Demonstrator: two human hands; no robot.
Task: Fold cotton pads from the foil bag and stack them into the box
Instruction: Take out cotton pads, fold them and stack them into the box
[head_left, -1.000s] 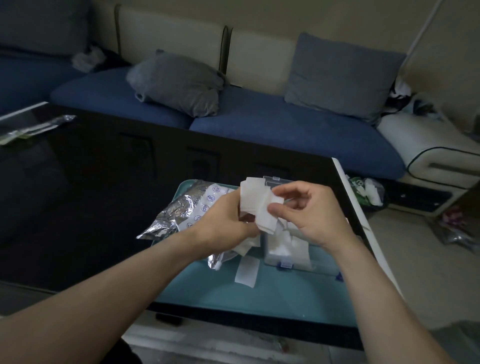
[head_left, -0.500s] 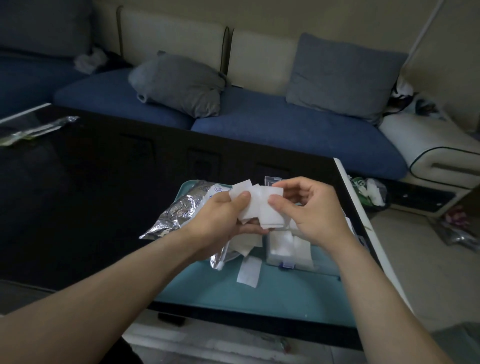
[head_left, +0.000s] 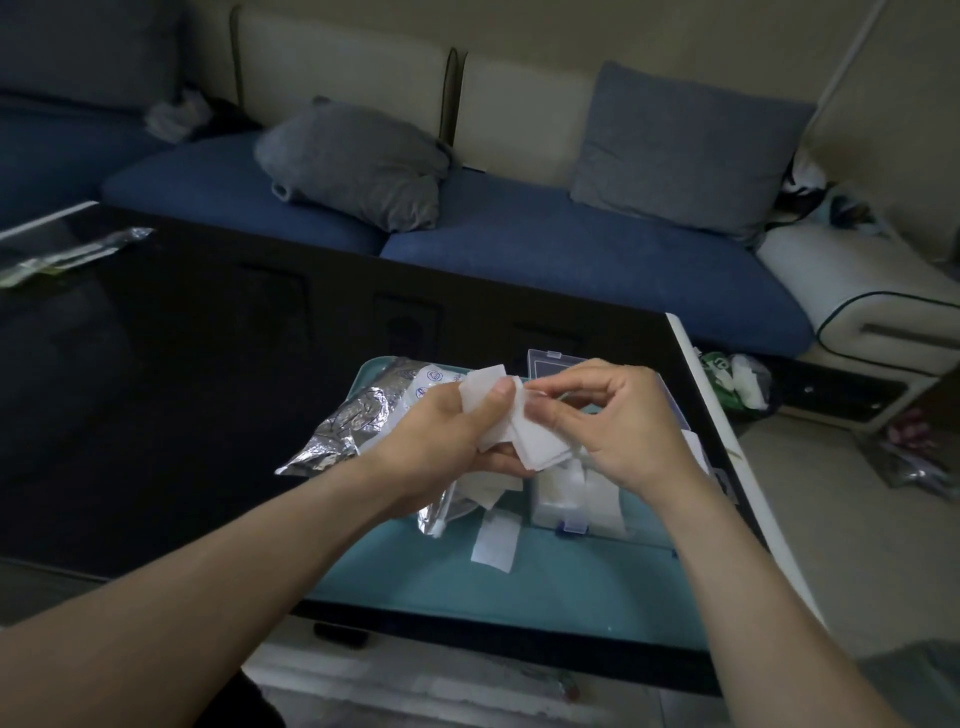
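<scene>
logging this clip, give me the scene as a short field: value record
left hand: grips several cotton pads
right hand: pinches the pads' right edge
foil bag: open, lying on teal tray, left of box
clear plastic box: lid up, white pads inside
loose pad: flat on tray, in front of the bag

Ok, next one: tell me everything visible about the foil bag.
The foil bag is a crinkled silver pouch, shiny like metallised film, with a white printed panel bearing small round blue marks near its far end. It lies flat across the left part of the teal tray, one corner overhanging onto the dark table. The left hand covers its middle; whether they touch is unclear.
</scene>
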